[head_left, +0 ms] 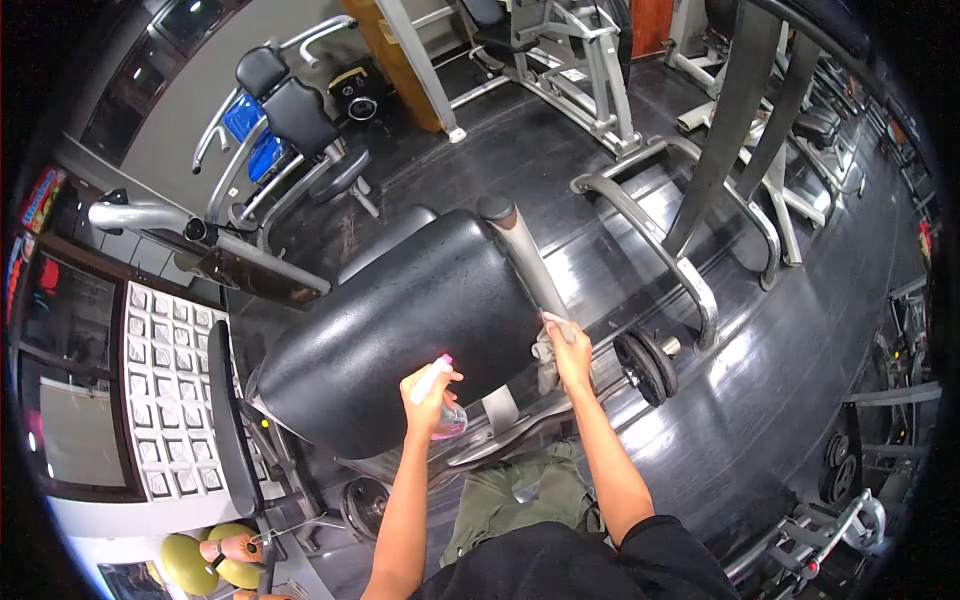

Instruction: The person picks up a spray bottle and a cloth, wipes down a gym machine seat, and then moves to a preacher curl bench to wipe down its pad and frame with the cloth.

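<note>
My left hand [423, 400] is wrapped round the neck of a spray bottle [452, 422] with a white head and a pink nozzle tip. The bottle is over the near edge of a wide black padded bench [400, 310]. In my right hand [570, 352] is a bunched grey cloth [545, 362], at the pad's right edge. The cloth lies against a light metal tube [532, 255] that runs along that side. My fingers hide part of both the cloth and the bottle.
Weight plates [648, 367] sit on a bar to the right, with another plate [366, 505] low on the left. A curved metal machine frame [650, 225] stands beyond. A seated machine [300, 120] is at the back left, and green balls [190, 565] are at lower left.
</note>
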`<state>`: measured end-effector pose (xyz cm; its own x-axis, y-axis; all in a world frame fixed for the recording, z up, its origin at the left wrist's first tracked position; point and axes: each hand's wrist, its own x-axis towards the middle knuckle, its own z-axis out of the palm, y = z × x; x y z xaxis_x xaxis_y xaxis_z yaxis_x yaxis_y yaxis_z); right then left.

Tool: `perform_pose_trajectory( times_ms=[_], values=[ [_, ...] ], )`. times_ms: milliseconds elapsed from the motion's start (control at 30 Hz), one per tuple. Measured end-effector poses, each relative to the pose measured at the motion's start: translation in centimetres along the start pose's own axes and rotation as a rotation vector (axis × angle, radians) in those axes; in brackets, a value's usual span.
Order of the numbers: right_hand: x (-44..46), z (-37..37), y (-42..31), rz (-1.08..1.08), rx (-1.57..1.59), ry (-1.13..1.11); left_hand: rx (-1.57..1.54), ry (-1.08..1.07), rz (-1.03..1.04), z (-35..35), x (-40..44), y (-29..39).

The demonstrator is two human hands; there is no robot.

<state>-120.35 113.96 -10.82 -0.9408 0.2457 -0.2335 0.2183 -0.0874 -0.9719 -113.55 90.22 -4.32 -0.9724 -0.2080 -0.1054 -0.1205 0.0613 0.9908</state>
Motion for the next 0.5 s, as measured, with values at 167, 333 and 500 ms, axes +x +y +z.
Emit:
perform_pose_trajectory(
  times_ms=[167, 333, 500],
  values=[
    [-0.7, 1.0, 2.4, -0.099, -0.187, 0.113, 0.003, 0.001, -0.013, 0.0, 0.0, 0.0],
    [-3.7, 1.6, 5.0, 0.054, -0.184, 0.218, 0.016, 0.001, -0.037, -0.2, -0.1, -0.1],
    [-3.3, 1.9, 6.9, 0.034, -0.313, 0.294, -0.019, -0.011, -0.028, -0.2, 0.0, 0.2]
  ],
)
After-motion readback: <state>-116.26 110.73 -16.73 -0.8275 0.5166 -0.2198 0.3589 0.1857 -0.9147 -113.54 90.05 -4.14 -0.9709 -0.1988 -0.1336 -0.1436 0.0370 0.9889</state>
